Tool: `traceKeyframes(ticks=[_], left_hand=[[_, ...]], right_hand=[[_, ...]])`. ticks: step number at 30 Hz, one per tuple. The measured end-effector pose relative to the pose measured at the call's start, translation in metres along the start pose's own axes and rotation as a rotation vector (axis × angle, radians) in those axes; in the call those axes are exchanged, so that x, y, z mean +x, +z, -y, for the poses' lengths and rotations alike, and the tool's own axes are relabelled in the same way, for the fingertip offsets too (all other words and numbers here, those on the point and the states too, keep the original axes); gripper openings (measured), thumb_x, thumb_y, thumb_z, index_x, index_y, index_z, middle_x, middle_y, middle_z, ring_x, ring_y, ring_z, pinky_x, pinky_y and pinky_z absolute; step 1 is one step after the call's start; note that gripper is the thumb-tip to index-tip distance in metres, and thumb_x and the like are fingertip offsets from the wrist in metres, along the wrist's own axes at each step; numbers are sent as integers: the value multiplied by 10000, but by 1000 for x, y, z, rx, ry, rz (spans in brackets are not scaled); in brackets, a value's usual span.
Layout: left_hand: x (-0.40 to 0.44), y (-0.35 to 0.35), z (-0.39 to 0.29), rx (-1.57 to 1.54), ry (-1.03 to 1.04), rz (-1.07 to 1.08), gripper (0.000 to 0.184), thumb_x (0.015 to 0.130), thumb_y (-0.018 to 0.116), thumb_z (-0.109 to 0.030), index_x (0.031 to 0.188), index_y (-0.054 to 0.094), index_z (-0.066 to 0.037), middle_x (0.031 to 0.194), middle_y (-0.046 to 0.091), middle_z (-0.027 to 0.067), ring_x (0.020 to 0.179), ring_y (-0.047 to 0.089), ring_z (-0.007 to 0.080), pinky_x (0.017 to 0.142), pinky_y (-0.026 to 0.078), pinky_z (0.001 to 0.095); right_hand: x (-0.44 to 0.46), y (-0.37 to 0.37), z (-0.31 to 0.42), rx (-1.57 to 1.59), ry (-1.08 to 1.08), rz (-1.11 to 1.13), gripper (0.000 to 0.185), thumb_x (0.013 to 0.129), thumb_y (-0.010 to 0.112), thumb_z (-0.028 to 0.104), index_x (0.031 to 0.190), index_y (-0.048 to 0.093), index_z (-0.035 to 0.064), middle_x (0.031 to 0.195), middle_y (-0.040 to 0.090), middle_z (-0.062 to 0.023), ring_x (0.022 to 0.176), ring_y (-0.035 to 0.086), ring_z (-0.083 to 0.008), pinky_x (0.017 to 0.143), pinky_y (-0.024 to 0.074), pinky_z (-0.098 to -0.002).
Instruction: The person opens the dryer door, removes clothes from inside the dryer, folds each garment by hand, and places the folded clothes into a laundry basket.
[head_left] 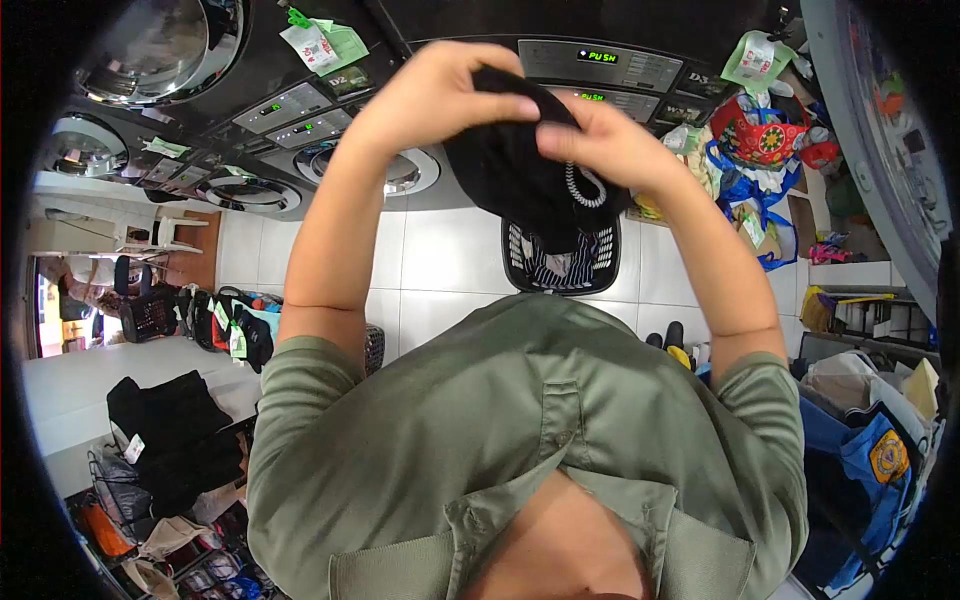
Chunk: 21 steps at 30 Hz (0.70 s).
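Up in front of the machines, a black garment (510, 165) with a black-and-white drawstring hangs from both hands. My left hand (445, 95) pinches its top edge between thumb and fingers. On the other side, my right hand (610, 145) is closed on the same edge, slightly blurred, with the cord loop dangling beneath it. Folds of the cloth hide some of the fingertips. Below the garment stands a black laundry basket (515, 275) on the floor, with striped clothes (560, 268) inside; the hanging cloth covers its far part.
Washing machines (300, 110) with lit panels line the far side, green tags clipped on. Full bags (760, 135) stand at the right. Clothes (850, 440) fill a container at the lower right. On the left, a black garment (175, 430) lies on a white surface.
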<state>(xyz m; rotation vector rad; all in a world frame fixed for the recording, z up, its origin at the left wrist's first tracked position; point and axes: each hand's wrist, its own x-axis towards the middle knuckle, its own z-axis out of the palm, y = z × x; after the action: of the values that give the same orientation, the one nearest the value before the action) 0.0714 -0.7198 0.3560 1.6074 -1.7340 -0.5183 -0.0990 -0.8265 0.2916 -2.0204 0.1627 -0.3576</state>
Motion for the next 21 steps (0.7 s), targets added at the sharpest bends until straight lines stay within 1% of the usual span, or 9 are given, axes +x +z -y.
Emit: traceKeyframes(ticks=[3, 5, 7, 11, 12, 15, 17, 19, 21], left_hand=[[-7, -31, 17, -82, -33, -143, 165, 688, 678, -89, 791, 579, -6, 736, 556, -14, 708, 517, 70, 651, 405, 197], [-17, -43, 38, 23, -11, 21, 268, 660, 709, -165, 813, 583, 15, 760, 568, 12, 731, 513, 85, 661, 413, 230], [-23, -39, 64, 206, 60, 171, 339, 633, 713, -200, 816, 571, 47, 880, 556, 87, 830, 531, 215, 738, 413, 270], [-46, -22, 84, 430, -51, 312, 405, 618, 705, -274, 840, 597, 48, 992, 556, 138, 910, 526, 300, 782, 417, 328], [-50, -24, 78, 292, -60, 315, 409, 608, 711, -247, 836, 587, 70, 965, 561, 148, 873, 539, 294, 766, 429, 314], [-54, -29, 76, -114, -352, 276, 354, 652, 662, -133, 949, 571, 37, 916, 594, 109, 774, 574, 187, 711, 453, 276], [-37, -10, 88, -608, -571, -37, 436, 684, 624, -103, 1072, 492, 46, 937, 590, 105, 794, 581, 165, 718, 463, 259], [-19, 15, 63, -882, -613, -247, 500, 729, 623, -159, 1117, 422, 84, 1013, 562, 148, 914, 565, 200, 800, 452, 277], [-8, 53, 53, -965, -558, -372, 627, 703, 680, -216, 1161, 363, 74, 1072, 521, 155, 1033, 480, 226, 936, 322, 310]], right_hand=[[-23, -32, -17, -208, 373, 378, 462, 684, 675, 279, 996, 553, -38, 915, 617, -108, 815, 551, -173, 792, 414, -280], [-40, -71, -52, -237, 138, 169, 361, 689, 668, 229, 925, 576, -29, 808, 613, -120, 724, 537, -160, 705, 429, -283], [-45, -108, -31, -498, 303, 135, 269, 678, 665, 184, 804, 578, -36, 701, 578, -136, 616, 498, -173, 609, 417, -296], [-60, -127, -7, -710, 235, 52, 276, 613, 674, 132, 610, 455, -36, 636, 499, -98, 660, 496, -199, 661, 385, -269], [-69, -120, 0, -668, -28, -26, 278, 599, 682, 135, 594, 452, -22, 676, 506, -91, 675, 495, -197, 679, 386, -263], [-80, -116, -3, -400, -166, -8, 213, 601, 687, 143, 680, 532, 21, 833, 543, -73, 758, 513, -188, 747, 393, -246], [-76, -106, -15, 222, 475, -230, 255, 673, 640, 120, 879, 566, -12, 852, 586, -56, 788, 558, -160, 787, 417, -266], [-55, -81, -15, 635, 508, -491, 297, 736, 616, 109, 991, 535, -19, 900, 605, -83, 760, 596, -145, 686, 491, -257], [-36, -43, 2, 601, 372, -593, 363, 764, 608, 126, 1068, 480, -24, 916, 580, -75, 788, 579, -136, 703, 481, -253]])
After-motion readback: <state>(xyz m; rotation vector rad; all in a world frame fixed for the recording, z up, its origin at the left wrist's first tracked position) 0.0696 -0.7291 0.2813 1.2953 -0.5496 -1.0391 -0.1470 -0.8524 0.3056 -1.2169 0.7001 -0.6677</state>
